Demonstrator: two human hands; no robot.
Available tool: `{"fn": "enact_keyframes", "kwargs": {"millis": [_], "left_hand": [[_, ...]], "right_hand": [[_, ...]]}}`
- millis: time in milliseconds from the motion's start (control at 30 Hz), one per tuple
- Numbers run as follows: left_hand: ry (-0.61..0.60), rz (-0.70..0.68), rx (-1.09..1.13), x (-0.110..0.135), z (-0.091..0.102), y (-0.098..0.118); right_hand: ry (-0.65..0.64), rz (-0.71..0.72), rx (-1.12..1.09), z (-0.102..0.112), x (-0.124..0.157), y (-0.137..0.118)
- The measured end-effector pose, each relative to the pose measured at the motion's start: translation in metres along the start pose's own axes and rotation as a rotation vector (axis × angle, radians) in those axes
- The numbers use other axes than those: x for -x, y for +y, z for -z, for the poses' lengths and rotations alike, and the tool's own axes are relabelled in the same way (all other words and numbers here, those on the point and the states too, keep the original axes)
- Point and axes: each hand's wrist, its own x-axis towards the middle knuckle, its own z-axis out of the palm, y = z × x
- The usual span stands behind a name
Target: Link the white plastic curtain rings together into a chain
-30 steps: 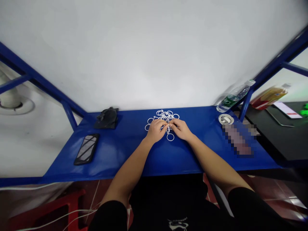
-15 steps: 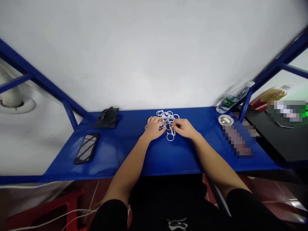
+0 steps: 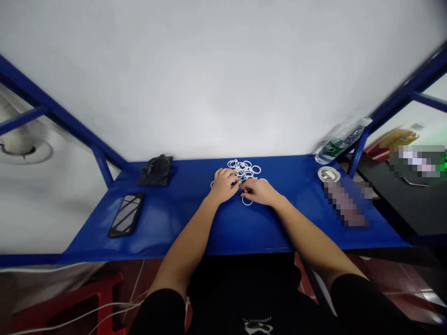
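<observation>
Nearest of all is the person's black short-sleeved shirt with a white print (image 3: 256,325), with a red plastic stool (image 3: 101,291) on the floor to the left, below a flat, shiny blue tabletop (image 3: 251,235). A dark-framed rectangular phone (image 3: 126,215) lies on the left part of the tabletop, well apart from the hands. At the middle, both hands are over a loose, overlapping pile of thin white rings (image 3: 248,174). The left hand (image 3: 224,185) covers the pile's left side, fingers curved and slightly apart, with a gap between thumb and forefinger. The right hand (image 3: 259,191) lies just beside it, fingers bent close together (whether they pinch a ring, I cannot tell); one ring shows partly below it. To the right sits a round white coil (image 3: 328,175) with a small pale block in its centre. Farther back at left rests a crumpled black plastic bag (image 3: 155,171), its contents hidden. At the back right, a clear plastic bottle with a green label and white cap (image 3: 340,143) leans tilted by the white wall (image 3: 223,79); its fill level is unclear. Past the blue frame, a yellow-and-red bottle (image 3: 396,140) is blurred.
</observation>
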Motion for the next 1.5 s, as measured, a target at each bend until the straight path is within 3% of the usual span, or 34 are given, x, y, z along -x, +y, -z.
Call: {"fn": "enact_keyframes", "kwargs": {"millis": [167, 400, 633, 800, 1233, 1500], "left_hand": [[0.142, -0.031, 0.054, -0.004, 0.007, 0.004], [0.191, -0.072, 0.105, -0.005, 0.009, 0.008], [0.212, -0.094, 0.118, -0.007, 0.011, 0.012], [0.248, -0.134, 0.174, -0.008, 0.013, 0.017], [0.145, -0.01, 0.358, -0.007, 0.009, 0.017], [0.058, -0.067, 0.185, -0.005, 0.011, 0.014]], "right_hand": [[-0.044, 0.01, -0.002, -0.002, -0.001, 0.001], [-0.111, 0.007, -0.152, 0.002, 0.001, -0.005], [0.261, -0.072, -0.098, 0.006, 0.001, 0.0], [0.32, 0.014, -0.078, 0.007, 0.002, 0.0], [0.323, 0.036, -0.108, 0.002, 0.002, -0.001], [0.304, 0.002, -0.052, 0.019, 0.007, 0.0]]}}
